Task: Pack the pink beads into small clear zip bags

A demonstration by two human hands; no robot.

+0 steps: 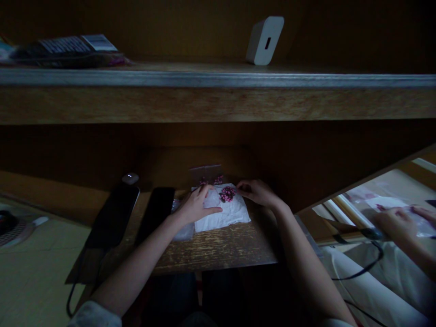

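Observation:
My left hand (pixel 197 205) lies over the left part of a white crumpled tissue-like sheet (pixel 225 219), thumb and fingers apart. Between them is a clear, roundish piece of plastic (pixel 212 198), which the hand touches or covers. A small heap of pink and dark beads (pixel 227 194) sits on the sheet. At the sheet's right edge, my right hand (pixel 259 193) has its fingers bent and the thumb a little apart, with nothing visible in them. Behind the sheet is a clear zip bag (pixel 205 172) with pink beads. Another clear plastic bag (pixel 184 232) lies partly beneath my left wrist.
Left on the worn wooden desk (pixel 218 254) are a black phone-like slab (pixel 114 215), a dark flat object (pixel 156 211) and a small pale case (pixel 130 178). Overhead, a shelf (pixel 190 102) carries a white box (pixel 265 41) and a packet (pixel 68 51). Another person's hands (pixel 398 223) work at right.

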